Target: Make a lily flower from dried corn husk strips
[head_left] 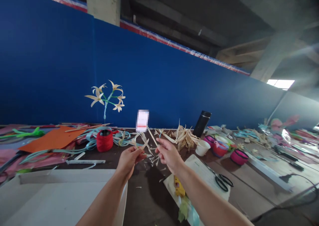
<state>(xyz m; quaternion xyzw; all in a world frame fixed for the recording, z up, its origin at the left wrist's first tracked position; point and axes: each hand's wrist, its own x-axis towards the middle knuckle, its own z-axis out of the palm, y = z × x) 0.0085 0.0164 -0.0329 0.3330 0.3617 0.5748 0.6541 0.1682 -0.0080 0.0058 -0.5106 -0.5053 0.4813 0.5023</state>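
Over the dark table, my left hand (131, 159) pinches a pale strip of dried corn husk (145, 145) between thumb and fingertips. A thin pale stick (153, 138) rises up and left from the closed fingers of my right hand (168, 153); its lower end is hidden in them. The two hands are apart, level with each other. Below and behind them lie husk scraps (154, 160). At the back left stands a finished spray of husk flowers (106, 99) on a wrapped stem. Beyond my right hand sits a heap of dried husks (185, 136).
Left are a red spool (104, 140), orange paper (50, 139) and a white box lid (62, 199). Right are a paper cup (202, 148), a black bottle (202, 123), scissors (223, 182) and a yellow tool (179, 186) near my right forearm. A blue wall (154, 76) closes the back.
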